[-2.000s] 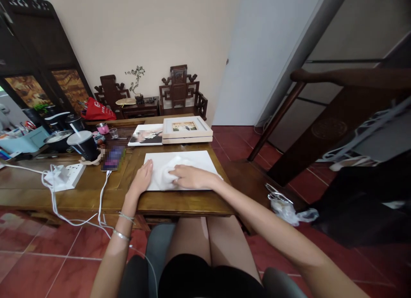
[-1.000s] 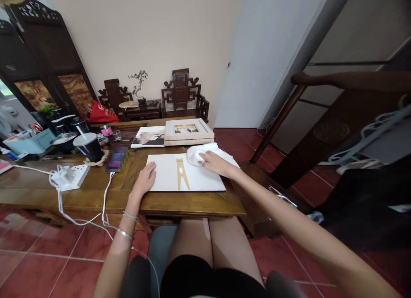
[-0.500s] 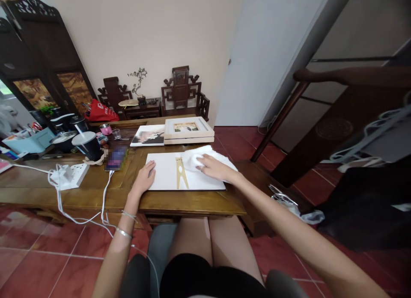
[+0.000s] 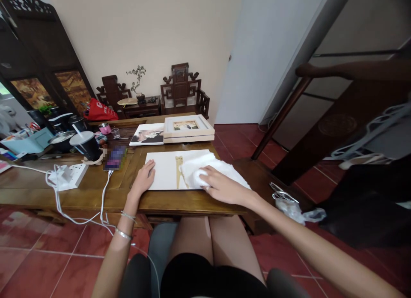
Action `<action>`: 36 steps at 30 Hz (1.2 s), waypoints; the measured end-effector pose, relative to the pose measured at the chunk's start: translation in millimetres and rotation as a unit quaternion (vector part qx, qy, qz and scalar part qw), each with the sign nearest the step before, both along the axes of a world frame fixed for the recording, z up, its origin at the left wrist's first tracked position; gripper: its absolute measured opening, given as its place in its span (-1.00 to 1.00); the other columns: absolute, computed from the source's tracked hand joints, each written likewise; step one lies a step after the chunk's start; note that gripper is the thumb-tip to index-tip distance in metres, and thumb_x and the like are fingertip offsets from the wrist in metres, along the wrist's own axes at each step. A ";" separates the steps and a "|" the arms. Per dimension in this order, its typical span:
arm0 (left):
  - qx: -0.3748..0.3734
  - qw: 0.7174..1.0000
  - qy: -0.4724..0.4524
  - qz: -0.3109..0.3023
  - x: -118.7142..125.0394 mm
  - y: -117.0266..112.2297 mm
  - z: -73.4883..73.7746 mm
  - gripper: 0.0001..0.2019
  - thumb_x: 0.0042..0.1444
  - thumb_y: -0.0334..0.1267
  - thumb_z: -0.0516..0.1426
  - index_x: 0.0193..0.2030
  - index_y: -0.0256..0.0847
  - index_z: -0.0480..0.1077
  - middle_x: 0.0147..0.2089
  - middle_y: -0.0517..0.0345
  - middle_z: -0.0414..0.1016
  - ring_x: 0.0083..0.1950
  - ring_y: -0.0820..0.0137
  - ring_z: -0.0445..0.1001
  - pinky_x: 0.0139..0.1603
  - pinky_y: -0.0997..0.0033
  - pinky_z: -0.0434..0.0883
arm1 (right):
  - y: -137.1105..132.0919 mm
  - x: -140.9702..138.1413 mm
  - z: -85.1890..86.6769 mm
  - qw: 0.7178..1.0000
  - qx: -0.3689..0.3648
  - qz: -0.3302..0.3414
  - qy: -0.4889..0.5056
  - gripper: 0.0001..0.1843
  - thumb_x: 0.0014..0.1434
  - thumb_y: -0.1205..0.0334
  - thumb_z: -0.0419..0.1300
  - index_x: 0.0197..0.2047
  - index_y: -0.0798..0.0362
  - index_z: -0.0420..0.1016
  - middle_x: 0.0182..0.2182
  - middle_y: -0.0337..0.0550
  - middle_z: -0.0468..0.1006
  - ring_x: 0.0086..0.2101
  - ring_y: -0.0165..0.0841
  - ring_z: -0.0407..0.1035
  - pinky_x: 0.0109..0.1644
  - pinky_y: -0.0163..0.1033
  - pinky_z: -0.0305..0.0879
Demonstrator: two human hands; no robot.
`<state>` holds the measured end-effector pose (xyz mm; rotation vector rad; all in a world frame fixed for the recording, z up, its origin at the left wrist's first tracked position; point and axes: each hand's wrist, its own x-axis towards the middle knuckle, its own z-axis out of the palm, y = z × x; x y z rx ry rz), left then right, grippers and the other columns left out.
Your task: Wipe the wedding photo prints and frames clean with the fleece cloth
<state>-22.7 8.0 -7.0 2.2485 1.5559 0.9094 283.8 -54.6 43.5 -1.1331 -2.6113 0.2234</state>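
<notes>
A flat white board (image 4: 162, 174) lies on the wooden table, with a gold-coloured, forked piece (image 4: 178, 171) on its middle, partly covered. My left hand (image 4: 145, 176) rests on the board's left edge, fingers stretched out and holding nothing. Bunched under the fingers of my right hand (image 4: 221, 184) is a white cloth (image 4: 221, 163), pressed onto the right half of the board. The cloth spreads out past the board's right edge and hides that side of it.
Behind the board are a framed picture (image 4: 189, 133) and a photo print (image 4: 146, 135). To the left lie a phone (image 4: 114, 157), a power strip (image 4: 75, 176) with white cables, and a lidded cup (image 4: 86, 146). A wooden chair (image 4: 282, 105) stands at right.
My right hand has slid the cloth toward me and slightly right. The cloth now covers more of the gold piece's right leg. My left hand stays in place.
</notes>
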 end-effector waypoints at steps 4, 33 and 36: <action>-0.002 1.000 -0.002 0.002 0.3 -0.4 0.6 -0.57 0.17 -0.23 -0.03 0.14 -0.30 0.38 0.27 -0.05 0.31 0.34 0.20 0.20 0.37 0.11 0.09 | 13.9 3.2 2.6 1.000 -0.007 -0.009 -0.017 -0.86 0.17 0.38 0.01 -0.29 0.07 0.39 -0.21 0.03 0.45 -0.05 -0.14 0.24 0.06 -0.10 0.18; 0.001 1.000 0.001 0.000 1.3 -1.9 2.4 -0.58 0.18 -0.26 -0.03 0.13 -0.31 0.38 0.27 -0.06 0.32 0.33 0.20 0.21 0.38 0.13 0.10 | 45.1 17.6 28.2 0.990 -0.131 -0.053 -0.001 -0.86 0.12 0.25 0.08 -0.31 0.04 0.45 -0.28 -0.07 0.51 -0.18 -0.18 0.37 -0.05 -0.16 0.25; 0.003 1.000 0.002 0.003 0.6 -1.7 2.2 -0.58 0.18 -0.25 -0.03 0.12 -0.34 0.39 0.26 -0.09 0.32 0.33 0.19 0.23 0.37 0.12 0.12 | 81.6 0.5 15.8 0.992 -0.070 -0.104 0.023 -0.83 0.20 0.30 0.01 -0.30 0.11 0.43 -0.30 -0.02 0.48 -0.17 -0.18 0.33 -0.05 -0.10 0.24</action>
